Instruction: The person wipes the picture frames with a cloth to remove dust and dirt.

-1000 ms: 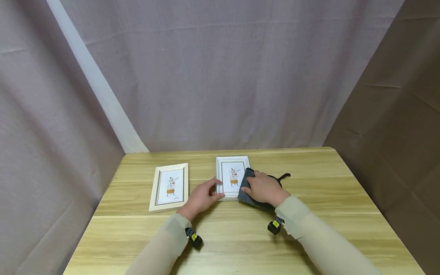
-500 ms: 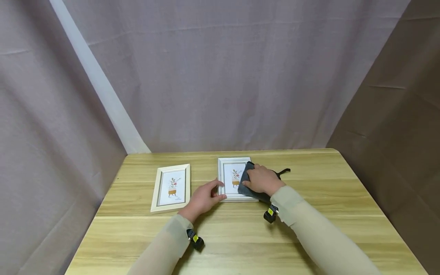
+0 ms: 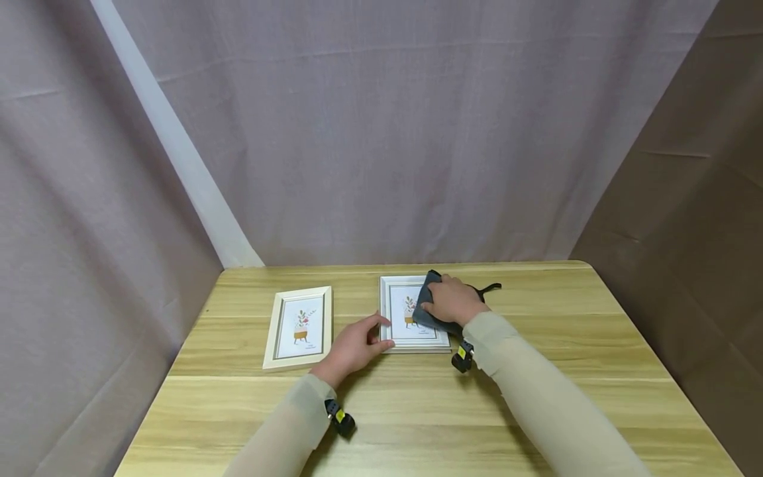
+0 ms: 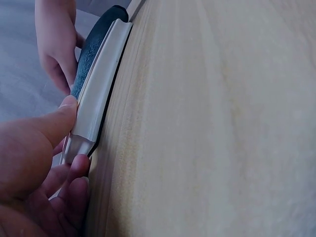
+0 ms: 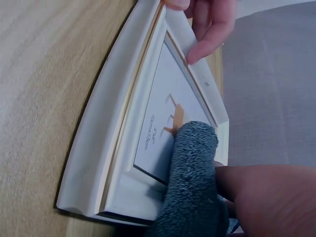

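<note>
A white picture frame [image 3: 411, 345] with a potted-plant print lies flat near the table's back edge. My left hand [image 3: 354, 346] holds its lower left side, the thumb [image 4: 61, 116] on the front edge and the fingers around the corner. In my right hand [image 3: 456, 301] is a blue-grey cloth [image 3: 424, 310], pressed onto the right part of the frame and hiding the upper right of the print. In the right wrist view the fluffy cloth [image 5: 192, 173] lies across the glass. A black strap [image 3: 491, 288] sticks out beyond the right hand.
To the left, a cream picture frame [image 3: 274, 331] with a similar print lies flat, close to the left hand. The wooden table [image 3: 393, 417] ends at a grey curtain [image 3: 381, 165] behind, with a brown curtain [image 3: 685, 232] to the right.
My right hand has slid the cloth away from me along the white frame's right side, uncovering its lower right corner. The left hand keeps its hold. The view has shifted slightly.
</note>
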Demonstrator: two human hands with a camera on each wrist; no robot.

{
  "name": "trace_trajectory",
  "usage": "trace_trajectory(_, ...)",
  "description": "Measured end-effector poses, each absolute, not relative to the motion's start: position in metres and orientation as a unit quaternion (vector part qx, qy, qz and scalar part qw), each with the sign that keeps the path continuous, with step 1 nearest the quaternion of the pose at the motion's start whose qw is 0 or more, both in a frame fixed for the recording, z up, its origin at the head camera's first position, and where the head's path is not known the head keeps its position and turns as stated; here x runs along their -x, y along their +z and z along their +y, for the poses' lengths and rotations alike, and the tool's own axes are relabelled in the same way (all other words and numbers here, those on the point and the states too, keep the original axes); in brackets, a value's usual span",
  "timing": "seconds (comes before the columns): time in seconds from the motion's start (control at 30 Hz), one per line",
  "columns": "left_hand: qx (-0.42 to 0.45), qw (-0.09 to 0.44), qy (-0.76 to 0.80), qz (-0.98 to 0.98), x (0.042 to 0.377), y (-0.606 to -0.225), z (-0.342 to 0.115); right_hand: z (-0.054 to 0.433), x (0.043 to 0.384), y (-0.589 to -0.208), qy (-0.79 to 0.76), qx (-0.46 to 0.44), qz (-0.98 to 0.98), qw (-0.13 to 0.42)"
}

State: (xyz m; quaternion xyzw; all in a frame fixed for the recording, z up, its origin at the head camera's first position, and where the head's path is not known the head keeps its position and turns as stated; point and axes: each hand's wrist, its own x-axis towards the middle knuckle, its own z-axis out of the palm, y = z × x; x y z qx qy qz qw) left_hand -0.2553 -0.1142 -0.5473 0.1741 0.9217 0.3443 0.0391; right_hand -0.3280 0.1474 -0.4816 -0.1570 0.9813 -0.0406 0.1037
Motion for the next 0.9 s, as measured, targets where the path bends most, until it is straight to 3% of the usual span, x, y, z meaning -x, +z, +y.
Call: trace_trajectory(0.9, -0.155, 0.024, 0.348, 0.924, 0.263, -0.553, -0.125, 0.146, 0.343, -0.497, -0.071, 0.145, 0.983, 0.082)
